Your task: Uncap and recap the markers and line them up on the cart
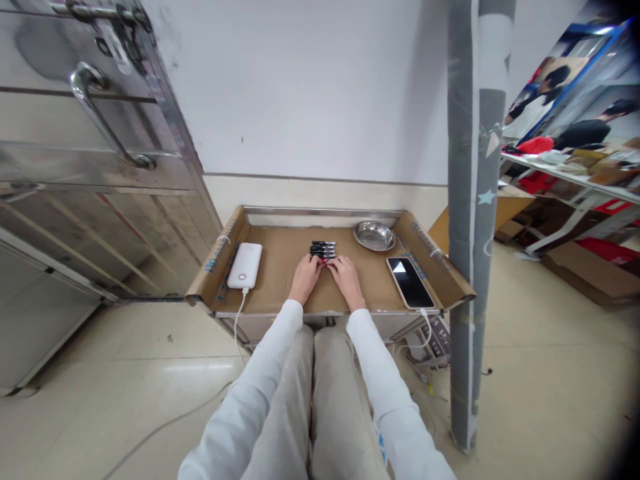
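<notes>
Several black pens point(323, 247), likely markers with pale ends, lie side by side in a short row on the cardboard-lined tabletop point(280, 267). Just in front of the row, my left hand point(307, 275) and my right hand point(345, 275) meet with fingertips close together. Between them shows a small red pen-like thing point(323, 261), mostly covered by my fingers. Both hands have their fingers closed at its two ends, the left thumb and right thumb facing each other.
A white power bank point(245, 265) with a cable lies left; a phone point(410, 283) with a cable lies right. A round metal dish point(375, 236) sits at the back right. Cardboard sides point(215, 267) edge the table. A wrapped pipe point(473, 220) stands right; people point(545, 93) work beyond.
</notes>
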`<move>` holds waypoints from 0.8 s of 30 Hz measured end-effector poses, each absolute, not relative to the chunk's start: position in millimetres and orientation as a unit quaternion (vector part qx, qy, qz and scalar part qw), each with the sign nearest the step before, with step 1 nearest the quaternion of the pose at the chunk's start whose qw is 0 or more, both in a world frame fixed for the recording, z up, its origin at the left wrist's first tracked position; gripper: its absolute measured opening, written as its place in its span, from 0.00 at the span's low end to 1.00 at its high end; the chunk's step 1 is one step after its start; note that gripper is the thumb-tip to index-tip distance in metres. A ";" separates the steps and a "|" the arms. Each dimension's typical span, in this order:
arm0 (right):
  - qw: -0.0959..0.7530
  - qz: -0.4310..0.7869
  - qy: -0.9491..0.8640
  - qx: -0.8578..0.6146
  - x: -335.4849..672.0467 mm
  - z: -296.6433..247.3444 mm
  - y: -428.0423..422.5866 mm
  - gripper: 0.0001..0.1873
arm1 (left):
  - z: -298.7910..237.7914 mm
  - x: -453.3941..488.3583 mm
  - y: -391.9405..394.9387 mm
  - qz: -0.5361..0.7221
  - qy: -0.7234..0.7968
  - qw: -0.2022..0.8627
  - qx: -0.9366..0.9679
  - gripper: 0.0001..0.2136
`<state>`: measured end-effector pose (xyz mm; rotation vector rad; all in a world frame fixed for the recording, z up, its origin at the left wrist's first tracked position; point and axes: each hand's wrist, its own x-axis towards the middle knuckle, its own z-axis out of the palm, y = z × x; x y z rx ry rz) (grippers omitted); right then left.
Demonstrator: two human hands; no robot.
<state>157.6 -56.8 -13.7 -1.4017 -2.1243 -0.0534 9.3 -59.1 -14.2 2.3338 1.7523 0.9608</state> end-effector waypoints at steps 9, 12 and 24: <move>0.312 -0.040 -0.760 -0.569 156.5 -13.5 -56.5 0.10 | -6.8 10.7 -62.6 0.291 0.622 -0.025 0.726 0.05; 0.318 -0.059 -0.733 -0.599 155.2 -11.2 -58.2 0.11 | -5.2 11.1 -62.5 0.303 0.647 -0.042 0.699 0.06; 0.286 -0.098 -0.686 -0.662 154.9 -12.3 -61.7 0.08 | -6.6 12.0 -64.4 0.243 0.721 -0.054 0.646 0.09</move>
